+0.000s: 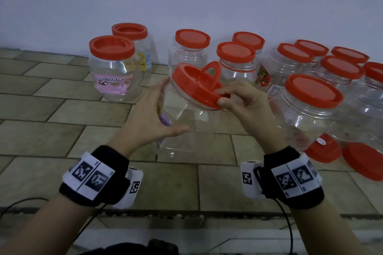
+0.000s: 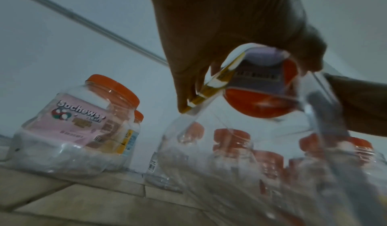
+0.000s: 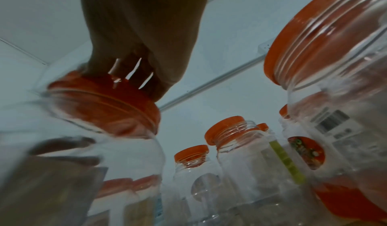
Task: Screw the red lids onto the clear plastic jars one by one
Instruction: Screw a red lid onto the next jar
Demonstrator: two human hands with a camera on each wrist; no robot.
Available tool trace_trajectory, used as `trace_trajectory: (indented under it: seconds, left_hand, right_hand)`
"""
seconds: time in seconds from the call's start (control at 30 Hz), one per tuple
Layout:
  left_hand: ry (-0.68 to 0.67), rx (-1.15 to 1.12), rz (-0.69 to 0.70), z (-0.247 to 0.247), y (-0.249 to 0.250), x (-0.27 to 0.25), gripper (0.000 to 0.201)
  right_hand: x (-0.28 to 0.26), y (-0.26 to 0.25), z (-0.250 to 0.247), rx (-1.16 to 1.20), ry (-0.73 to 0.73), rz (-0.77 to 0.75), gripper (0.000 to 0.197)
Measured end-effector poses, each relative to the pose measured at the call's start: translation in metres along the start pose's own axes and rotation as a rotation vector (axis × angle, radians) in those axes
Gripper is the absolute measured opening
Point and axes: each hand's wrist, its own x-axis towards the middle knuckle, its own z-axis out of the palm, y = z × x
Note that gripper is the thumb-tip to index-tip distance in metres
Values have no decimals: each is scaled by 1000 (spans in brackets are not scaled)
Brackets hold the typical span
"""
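Observation:
A clear plastic jar (image 1: 186, 128) is held tilted above the tiled floor in the middle of the head view. My left hand (image 1: 153, 116) grips its left side, fingers behind the wall and thumb in front. A red lid with a loop handle (image 1: 196, 87) sits on the jar's mouth. My right hand (image 1: 238, 97) pinches the lid's right rim between thumb and fingers. In the left wrist view the jar (image 2: 240, 155) fills the lower right, the lid (image 2: 259, 103) seen through it. The right wrist view shows the lid (image 3: 104, 103) under my fingers.
Several lidded clear jars stand along the wall, among them a pink Sochews-labelled one (image 1: 114, 72) at the left and a large one (image 1: 308, 109) close to my right hand. Two loose red lids (image 1: 323, 151) (image 1: 364, 161) lie on the floor at the right.

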Motion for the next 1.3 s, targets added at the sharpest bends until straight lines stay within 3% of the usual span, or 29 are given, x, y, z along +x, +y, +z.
trace_trajectory:
  seconds: [0.17, 0.3, 0.37, 0.57, 0.73, 0.87, 0.97, 1.03, 1.3]
  left_hand:
    - [31, 289, 73, 9, 6, -4, 118]
    - [6, 271, 51, 1, 2, -8, 118]
    - [7, 288, 54, -1, 2, -10, 118]
    - [85, 412, 87, 13, 16, -14, 114]
    - [69, 380, 85, 8, 13, -12, 114]
    - [26, 301, 79, 2, 9, -13, 117]
    - [19, 274, 106, 0, 7, -15, 116]
    - [22, 264, 112, -1, 7, -15, 116]
    - [97, 346, 170, 2, 15, -17, 113]
  right_hand:
    - [-8, -16, 22, -279, 75, -57, 15]
    - [-7, -21, 6, -343, -164, -62, 31]
    - [-8, -20, 0, -334, -200, -69, 31]
    - [-15, -22, 20, -336, 0, -73, 25]
    - [-16, -28, 14, -426, -37, -112, 29]
    - [-19, -32, -5, -440, 14, -188, 32]
    - [-17, -23, -17, -337, -181, -84, 54]
    - [-18, -15, -18, -343, -286, -53, 51]
    - [-30, -14, 7, -348, -70, -78, 35]
